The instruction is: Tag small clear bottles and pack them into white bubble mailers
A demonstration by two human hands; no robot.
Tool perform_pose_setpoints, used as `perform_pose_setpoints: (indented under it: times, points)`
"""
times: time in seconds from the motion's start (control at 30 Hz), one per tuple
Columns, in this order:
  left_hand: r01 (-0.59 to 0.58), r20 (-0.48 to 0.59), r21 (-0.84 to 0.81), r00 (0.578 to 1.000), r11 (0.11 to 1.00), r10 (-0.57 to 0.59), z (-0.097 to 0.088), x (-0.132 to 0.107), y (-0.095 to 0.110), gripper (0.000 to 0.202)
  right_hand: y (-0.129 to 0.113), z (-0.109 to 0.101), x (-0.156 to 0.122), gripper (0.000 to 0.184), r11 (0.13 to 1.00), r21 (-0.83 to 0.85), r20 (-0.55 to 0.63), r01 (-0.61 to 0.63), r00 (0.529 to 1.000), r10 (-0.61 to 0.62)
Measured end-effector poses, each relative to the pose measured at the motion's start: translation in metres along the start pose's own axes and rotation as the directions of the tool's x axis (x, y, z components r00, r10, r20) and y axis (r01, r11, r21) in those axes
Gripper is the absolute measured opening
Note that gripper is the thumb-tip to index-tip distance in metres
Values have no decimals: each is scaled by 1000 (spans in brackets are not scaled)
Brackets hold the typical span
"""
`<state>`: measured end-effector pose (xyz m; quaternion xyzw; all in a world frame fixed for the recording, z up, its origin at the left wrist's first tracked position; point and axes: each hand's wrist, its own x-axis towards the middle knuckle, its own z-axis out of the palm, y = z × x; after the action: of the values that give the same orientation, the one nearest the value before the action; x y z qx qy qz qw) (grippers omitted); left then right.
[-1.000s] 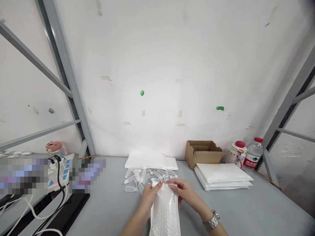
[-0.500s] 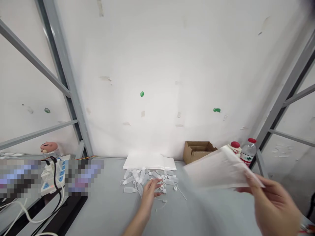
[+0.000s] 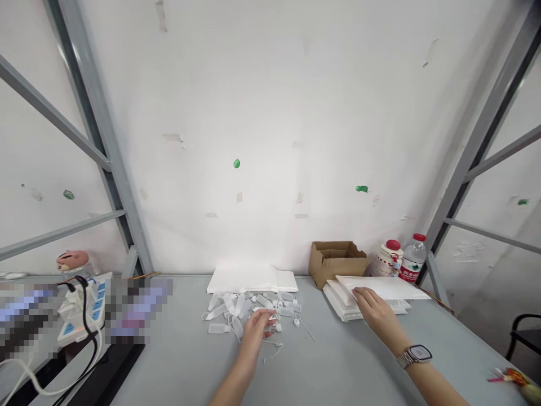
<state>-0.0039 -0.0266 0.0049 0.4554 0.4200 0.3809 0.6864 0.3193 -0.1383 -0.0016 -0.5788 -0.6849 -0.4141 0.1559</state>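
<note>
Our right hand [image 3: 374, 312] grips the envelope [image 3: 386, 286], best squared over the right pile [image 3: 347, 311]; our left hand [image 3: 257, 329] curves half-open by the bottles [image 3: 218, 329].

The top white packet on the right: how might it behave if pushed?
The top packet would likely slide, not roll, being flat. It looks thin, so probably light. Lying askew on the packets below, it might shift easily.

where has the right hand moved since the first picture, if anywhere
Yes, rightward: against the cardboard box, the right hand went from left of its center to right of it, by the white envelopes.
</note>
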Motion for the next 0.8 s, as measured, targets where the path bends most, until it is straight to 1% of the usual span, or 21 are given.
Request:
perform_pose_setpoints:
  times: [0.1,0.2,0.3,0.37,0.5,0.57,0.67,0.73,0.8]
  points:
    - [-16,2,0,1000,1000,16,0,-1,-1,38,1,7,1,28,1000,11,-45,16,999,-15]
    - [-24,15,5,1000,1000,24,0,-2,-2,38,-2,12,4,26,999,27,-63,29,998,-27]
    - [-17,32,19,999,1000,16,1,-2,-2,37,-7,13,8,23,999,42,-77,-7,997,10]
    - [-12,31,28,999,1000,11,1,-2,-1,37,-9,11,10,22,998,36,-101,-42,994,46]
    - [-17,35,28,999,999,16,2,-2,0,37,-15,0,11,27,992,-15,-162,-123,980,119]
    - [-18,34,26,999,1000,17,2,-2,-1,37,-22,-5,11,25,990,-25,-186,-139,974,132]
    - [-17,38,35,999,999,16,1,-2,-1,37,-39,-9,17,24,988,-48,-190,-143,973,132]
    - [-17,39,42,999,999,16,1,-2,-1,37,-52,-10,24,28,969,-96,-208,-226,957,202]
    - [-22,38,42,999,999,20,0,-1,-1,36,-63,-10,30,34,937,-117,-248,-328,924,292]
